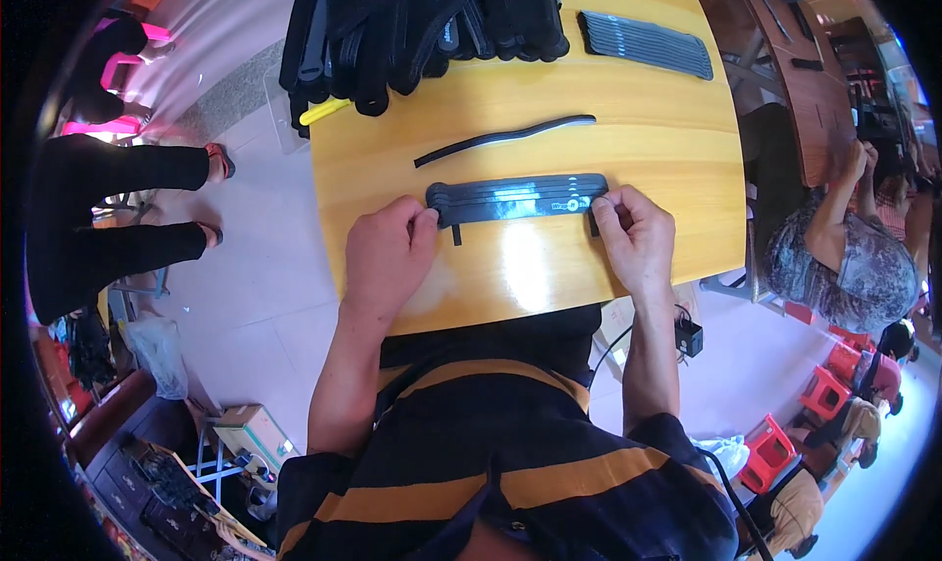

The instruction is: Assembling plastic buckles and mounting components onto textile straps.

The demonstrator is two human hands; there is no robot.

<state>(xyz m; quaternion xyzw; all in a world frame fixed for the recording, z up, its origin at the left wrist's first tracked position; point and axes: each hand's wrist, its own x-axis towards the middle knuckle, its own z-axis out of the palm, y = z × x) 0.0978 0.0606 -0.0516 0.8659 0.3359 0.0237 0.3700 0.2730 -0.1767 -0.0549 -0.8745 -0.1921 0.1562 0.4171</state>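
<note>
Head view, left hand: my left hand (pixel 389 257) rests on the wooden counter (pixel 667 159), its fingers (pixel 424 221) pinched on the rounded left end of a flat black strap (pixel 517 198).
Head view, right hand: my right hand (pixel 636 239) lies at the other end, fingers (pixel 601 208) clenched on the strap's right end.
Strap: it lies flat and level across the near part of the counter, stretched between my two hands, with a small black tab hanging from its lower edge near the left end.
Loose strip: a thin curved black strip (pixel 505 137) lies just beyond the strap, apart from it.
Far side of the counter: a heap of black straps (pixel 422 26) sits at the far left, a yellow piece (pixel 324 111) poking out under it; a neat row of dark flat pieces (pixel 645 43) lies at the far right.
Around me: a seated person's legs (pixel 118 203) to my left, another person (pixel 844 247) sitting to my right, red stools (pixel 819 394) on the floor.
</note>
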